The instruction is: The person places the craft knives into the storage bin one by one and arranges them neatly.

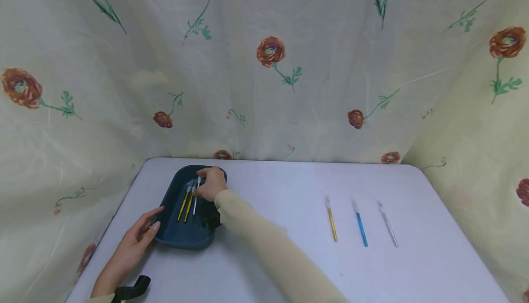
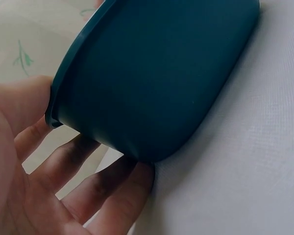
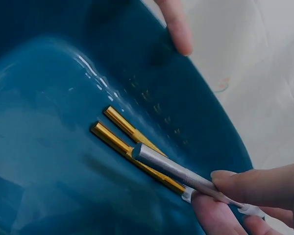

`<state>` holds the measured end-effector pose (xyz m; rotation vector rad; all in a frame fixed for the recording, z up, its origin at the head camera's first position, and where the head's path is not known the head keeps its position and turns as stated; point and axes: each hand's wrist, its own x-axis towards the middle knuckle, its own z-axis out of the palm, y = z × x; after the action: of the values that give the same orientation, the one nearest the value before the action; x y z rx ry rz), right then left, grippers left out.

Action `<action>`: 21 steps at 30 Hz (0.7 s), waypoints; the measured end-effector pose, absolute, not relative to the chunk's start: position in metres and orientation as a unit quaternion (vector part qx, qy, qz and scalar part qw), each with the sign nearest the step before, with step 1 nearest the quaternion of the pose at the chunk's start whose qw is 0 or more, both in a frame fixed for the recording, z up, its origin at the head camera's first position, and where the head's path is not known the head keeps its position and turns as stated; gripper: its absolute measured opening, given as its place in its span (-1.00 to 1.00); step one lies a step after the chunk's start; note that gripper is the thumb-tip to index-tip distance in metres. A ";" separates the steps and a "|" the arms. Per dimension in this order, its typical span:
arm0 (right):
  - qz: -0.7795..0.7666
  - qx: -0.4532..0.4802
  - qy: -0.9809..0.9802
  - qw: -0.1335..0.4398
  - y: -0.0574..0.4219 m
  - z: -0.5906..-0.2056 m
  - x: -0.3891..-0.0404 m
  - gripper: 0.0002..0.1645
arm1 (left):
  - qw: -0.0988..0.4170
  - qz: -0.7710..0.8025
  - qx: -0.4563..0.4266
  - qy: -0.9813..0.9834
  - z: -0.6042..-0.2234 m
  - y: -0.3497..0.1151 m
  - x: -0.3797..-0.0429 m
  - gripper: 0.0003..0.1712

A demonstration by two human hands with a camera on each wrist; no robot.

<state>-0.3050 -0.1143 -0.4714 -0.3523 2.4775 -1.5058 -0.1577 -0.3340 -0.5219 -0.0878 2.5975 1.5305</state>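
Observation:
In the right wrist view, my right hand (image 3: 264, 196) pinches a silver craft knife (image 3: 166, 166) near its capped end, over the dark blue tray (image 3: 44, 132). Two gold craft knives (image 3: 147, 169) lie side by side on the tray floor beneath it. The head view puts my right hand (image 1: 212, 183) at the tray's back right part, the silver handle pointing toward the front. My left hand (image 1: 134, 243) steadies the tray's left side. In the left wrist view its fingers (image 2: 125, 196) press the outer wall, with the thumb at the rim.
On the white table (image 1: 285, 193), right of the tray, three capped knives lie apart in a row: gold (image 1: 332, 222), blue (image 1: 361, 225) and silver (image 1: 388, 226). A flowered curtain (image 1: 314, 87) hangs behind and beside the table.

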 end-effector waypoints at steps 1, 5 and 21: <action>-0.511 -0.116 0.845 0.111 -0.117 -0.472 -0.306 -0.33 | 0.062 0.505 -0.029 0.860 -0.522 -0.334 -0.158 -0.20; -0.502 -0.099 0.852 0.109 -0.124 -0.477 -0.310 -0.32 | 0.065 0.507 -0.031 0.859 -0.520 -0.334 -0.157 -0.22; -0.490 -0.053 0.862 0.117 -0.137 -0.488 -0.314 -0.30 | 0.070 0.507 -0.036 0.859 -0.521 -0.335 -0.160 -0.22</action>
<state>-0.3141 -0.1371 -0.4881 -0.1552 2.5242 -1.4336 -0.1598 -0.3351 -0.5205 -0.1075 2.5839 1.5250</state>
